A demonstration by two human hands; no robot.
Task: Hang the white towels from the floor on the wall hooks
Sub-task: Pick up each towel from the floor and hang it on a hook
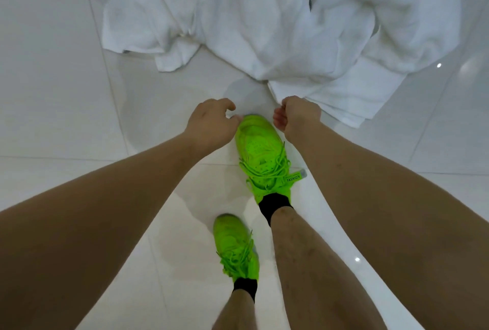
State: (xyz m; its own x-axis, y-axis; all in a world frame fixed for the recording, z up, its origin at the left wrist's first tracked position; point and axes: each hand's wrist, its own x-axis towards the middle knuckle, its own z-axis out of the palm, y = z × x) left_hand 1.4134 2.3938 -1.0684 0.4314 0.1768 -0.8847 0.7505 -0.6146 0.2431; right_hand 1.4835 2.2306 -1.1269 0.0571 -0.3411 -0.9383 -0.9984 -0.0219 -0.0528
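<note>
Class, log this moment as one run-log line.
towels: on floor | left hand: empty, loosely curled | right hand: empty, near towel edge | hooks: out of view

Towels (pixel 264 20) lie heaped on the floor (pixel 53 91) across the upper frame; both hands (pixel 209 123) (pixel 296 118) at centre, shoes (pixel 262 155) (pixel 235 247) below them.

The heap of crumpled white terry towels (pixel 264 12) runs past the top edge, so its far side and the number of towels in it cannot be told. The right hand (pixel 296 118) covers the near corner of the folded towel; whether its curled fingers grip cloth is unclear. Both forearms and bare legs are cut off by the bottom edge.
</note>
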